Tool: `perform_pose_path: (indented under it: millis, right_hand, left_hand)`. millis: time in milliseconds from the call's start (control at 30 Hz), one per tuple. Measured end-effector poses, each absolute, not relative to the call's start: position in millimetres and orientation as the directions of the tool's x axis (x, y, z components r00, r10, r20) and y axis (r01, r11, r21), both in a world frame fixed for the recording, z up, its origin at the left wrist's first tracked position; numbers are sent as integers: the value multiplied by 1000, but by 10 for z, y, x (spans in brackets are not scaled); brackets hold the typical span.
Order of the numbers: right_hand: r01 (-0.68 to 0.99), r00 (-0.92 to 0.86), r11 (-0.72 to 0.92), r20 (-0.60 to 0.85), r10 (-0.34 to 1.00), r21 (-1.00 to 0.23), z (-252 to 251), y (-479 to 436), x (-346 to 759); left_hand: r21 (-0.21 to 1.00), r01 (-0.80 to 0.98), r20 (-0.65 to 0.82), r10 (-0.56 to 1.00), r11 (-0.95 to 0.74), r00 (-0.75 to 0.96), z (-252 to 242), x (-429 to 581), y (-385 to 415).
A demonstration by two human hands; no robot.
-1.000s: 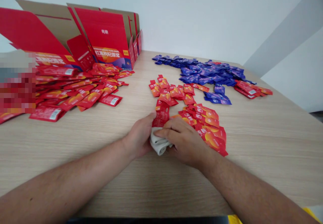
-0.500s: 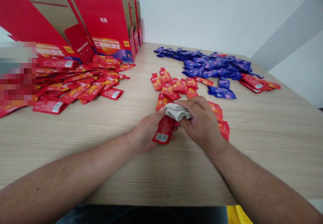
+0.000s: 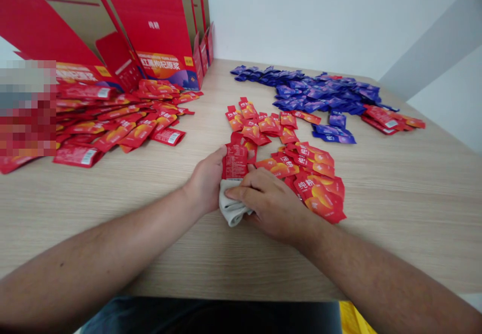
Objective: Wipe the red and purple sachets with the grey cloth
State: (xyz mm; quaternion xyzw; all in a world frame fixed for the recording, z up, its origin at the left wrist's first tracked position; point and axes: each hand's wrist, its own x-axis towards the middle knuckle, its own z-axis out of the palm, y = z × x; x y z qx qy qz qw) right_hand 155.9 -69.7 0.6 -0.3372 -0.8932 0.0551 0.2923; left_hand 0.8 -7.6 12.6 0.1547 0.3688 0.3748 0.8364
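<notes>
My left hand (image 3: 206,181) pinches the edge of a red printed sachet (image 3: 235,162), which stands nearly upright over the table. My right hand (image 3: 269,204) presses a folded white cloth (image 3: 231,206) against the sachet's lower end, and the cloth hides that end. A spread of red-and-orange sachets (image 3: 314,186) lies just beyond my right fingers, and a looser group of them (image 3: 259,123) lies farther back.
On the light wooden table (image 3: 395,213), a heap of red sachets (image 3: 120,128) lies left, before an opened red cardboard carton (image 3: 158,27). Blue sachets (image 3: 316,93) lie at the back right, with several red ones (image 3: 384,118) beside them. A pixelated patch (image 3: 26,108) covers the left edge.
The cloth has moved from the sachet's upper part down to its lower end. The barcode end no longer shows, and the hands have drawn closer together. The view has tilted slightly.
</notes>
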Motion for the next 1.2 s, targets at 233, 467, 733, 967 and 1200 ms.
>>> perform_pose_path:
  millis: [233, 467, 733, 967, 1200]
  right_hand:
    - [412, -502, 769, 583, 639, -489, 35, -640, 1657]
    - [522, -273, 714, 702, 658, -467, 148, -647, 1737]
    - [674, -299, 688, 752, 588, -270, 170, -607, 1808]
    - [774, -345, 605, 677, 650, -186, 79, -511, 1791]
    - [631, -623, 754, 457, 634, -185, 18, -642, 1620]
  left_hand:
    - [532, -516, -464, 741, 671, 486, 100, -79, -50]
    - [606, -542, -348, 807, 583, 477, 125, -10, -62]
    - [645, -524, -325, 820, 556, 471, 24, 73, -111]
    - [597, -470, -422, 752, 651, 506, 69, 129, -180]
    - [571, -512, -483, 767, 642, 422, 97, -24, 40]
